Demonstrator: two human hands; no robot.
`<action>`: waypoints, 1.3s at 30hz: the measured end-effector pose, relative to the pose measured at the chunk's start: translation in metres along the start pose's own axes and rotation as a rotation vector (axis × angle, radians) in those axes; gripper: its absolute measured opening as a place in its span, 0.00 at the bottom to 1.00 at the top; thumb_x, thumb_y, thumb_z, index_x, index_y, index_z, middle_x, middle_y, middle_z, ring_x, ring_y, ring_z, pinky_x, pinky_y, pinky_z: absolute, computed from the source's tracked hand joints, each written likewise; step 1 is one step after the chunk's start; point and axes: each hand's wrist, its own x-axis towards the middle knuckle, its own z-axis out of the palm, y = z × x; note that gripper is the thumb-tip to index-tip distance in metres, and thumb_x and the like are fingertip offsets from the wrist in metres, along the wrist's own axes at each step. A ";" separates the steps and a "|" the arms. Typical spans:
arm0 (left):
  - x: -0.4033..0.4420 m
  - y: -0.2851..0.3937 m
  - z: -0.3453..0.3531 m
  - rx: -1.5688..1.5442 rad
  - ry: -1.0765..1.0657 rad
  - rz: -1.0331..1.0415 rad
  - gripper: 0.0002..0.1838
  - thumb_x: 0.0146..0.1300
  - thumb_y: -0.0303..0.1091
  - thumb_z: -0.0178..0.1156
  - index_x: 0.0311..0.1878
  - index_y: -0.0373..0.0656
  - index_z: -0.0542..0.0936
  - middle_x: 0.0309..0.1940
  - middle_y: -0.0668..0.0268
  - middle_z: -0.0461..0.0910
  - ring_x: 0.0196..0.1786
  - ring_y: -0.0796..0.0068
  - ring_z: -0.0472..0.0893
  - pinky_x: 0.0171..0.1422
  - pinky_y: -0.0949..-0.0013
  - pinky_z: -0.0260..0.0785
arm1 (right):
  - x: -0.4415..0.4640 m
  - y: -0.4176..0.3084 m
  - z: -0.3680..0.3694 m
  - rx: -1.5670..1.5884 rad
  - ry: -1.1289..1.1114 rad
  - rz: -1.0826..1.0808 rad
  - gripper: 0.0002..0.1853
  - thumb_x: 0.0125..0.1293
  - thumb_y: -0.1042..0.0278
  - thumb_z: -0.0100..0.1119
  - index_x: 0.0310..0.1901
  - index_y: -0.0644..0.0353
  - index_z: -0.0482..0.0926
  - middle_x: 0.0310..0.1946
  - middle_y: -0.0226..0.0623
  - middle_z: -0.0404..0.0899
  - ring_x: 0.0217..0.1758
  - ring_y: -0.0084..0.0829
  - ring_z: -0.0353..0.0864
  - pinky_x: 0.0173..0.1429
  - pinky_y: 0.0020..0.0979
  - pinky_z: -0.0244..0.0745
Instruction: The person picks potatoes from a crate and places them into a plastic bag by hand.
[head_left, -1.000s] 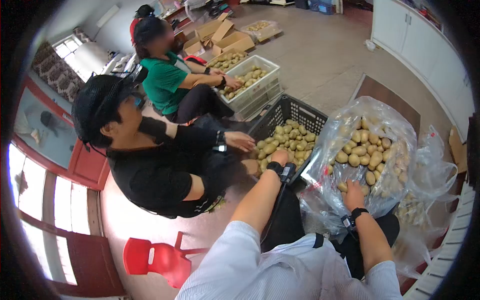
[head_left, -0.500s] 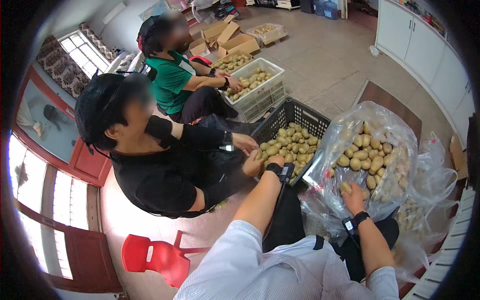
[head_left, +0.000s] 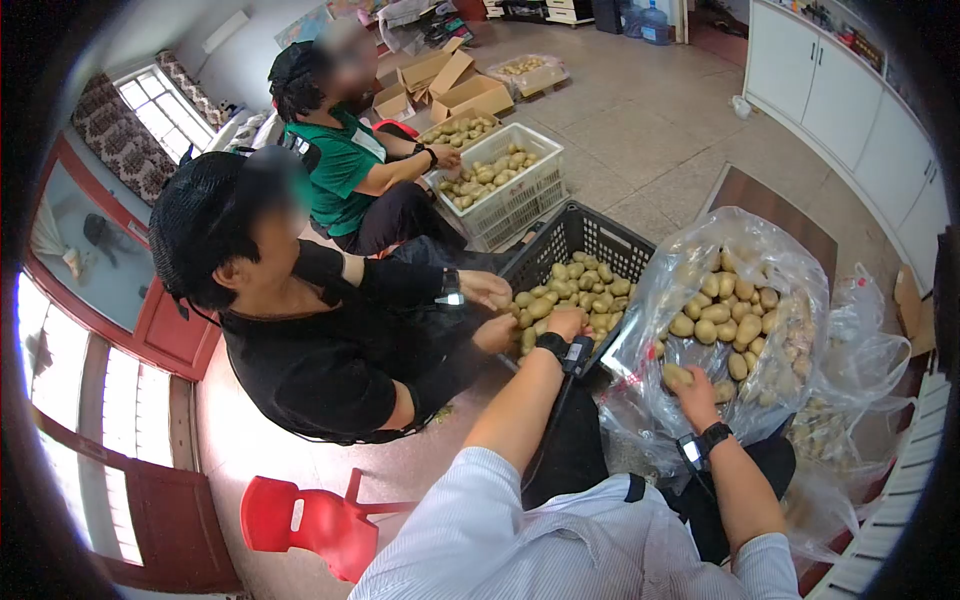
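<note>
Over the near side of a black plastic crate (head_left: 640, 243) is my left hand (head_left: 566, 321). Its fingers curl down among the kiwis (head_left: 565, 285), and what lies under them is hidden. My right hand (head_left: 697, 397) grips a single brown-green kiwi (head_left: 677, 377) at the front of a large clear plastic bag (head_left: 680, 262). More kiwis (head_left: 735, 320) fill the open bag behind that hand. Across the crate, a person in black has both hands (head_left: 487, 290) at its left edge, close to my left hand.
A person in green (head_left: 335, 165) sits farther back, one hand over a white crate (head_left: 500, 225) of kiwis. Cardboard boxes (head_left: 475, 95) stand behind. A red plastic chair (head_left: 310, 525) is at lower left; white cabinets (head_left: 825, 90) line the right wall.
My right hand has lifted the kiwi slightly up and left. My left hand has shifted slightly within the crate. The person in green has drawn a hand back from the white crate's kiwis.
</note>
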 end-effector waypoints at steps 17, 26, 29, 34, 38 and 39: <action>-0.065 0.227 -0.033 -0.705 -0.546 -0.575 0.20 0.66 0.45 0.60 0.52 0.40 0.73 0.50 0.54 0.77 0.40 0.62 0.83 0.36 0.64 0.82 | 0.012 -0.101 0.018 0.576 -0.220 0.068 0.21 0.62 0.75 0.56 0.58 0.62 0.69 0.40 0.34 0.77 0.34 0.22 0.76 0.34 0.25 0.71; -0.061 0.220 -0.030 -0.619 -0.751 -0.413 0.17 0.68 0.42 0.59 0.51 0.40 0.75 0.35 0.66 0.81 0.25 0.75 0.80 0.24 0.73 0.74 | 0.015 -0.099 0.015 0.536 -0.263 0.033 0.17 0.71 0.65 0.53 0.58 0.59 0.71 0.36 0.29 0.78 0.29 0.16 0.75 0.31 0.21 0.68; -0.060 0.211 -0.028 -0.671 -0.692 -0.433 0.17 0.69 0.42 0.58 0.53 0.40 0.75 0.36 0.65 0.81 0.24 0.76 0.80 0.24 0.74 0.74 | 0.020 -0.075 0.022 0.495 -0.235 0.014 0.16 0.71 0.65 0.54 0.57 0.60 0.72 0.36 0.29 0.78 0.30 0.19 0.76 0.32 0.23 0.70; -0.055 0.195 -0.028 -0.745 -0.517 -0.493 0.17 0.70 0.41 0.56 0.53 0.39 0.74 0.36 0.63 0.81 0.24 0.76 0.79 0.24 0.74 0.74 | 0.015 -0.028 0.015 0.106 -0.026 -0.081 0.19 0.65 0.67 0.58 0.56 0.64 0.73 0.39 0.44 0.80 0.42 0.44 0.80 0.48 0.41 0.74; -0.053 0.183 -0.033 -0.800 -0.368 -0.535 0.16 0.70 0.40 0.55 0.53 0.40 0.75 0.35 0.61 0.80 0.24 0.73 0.79 0.22 0.74 0.73 | 0.008 0.004 -0.008 -0.226 0.144 -0.174 0.21 0.57 0.70 0.62 0.54 0.61 0.74 0.49 0.50 0.77 0.54 0.51 0.74 0.61 0.45 0.66; -0.052 0.181 -0.034 -0.799 -0.369 -0.534 0.16 0.70 0.40 0.55 0.53 0.40 0.75 0.35 0.61 0.80 0.24 0.73 0.79 0.22 0.74 0.73 | 0.005 0.009 -0.013 -0.225 0.145 -0.173 0.21 0.57 0.70 0.62 0.54 0.61 0.74 0.49 0.50 0.77 0.54 0.51 0.74 0.61 0.45 0.66</action>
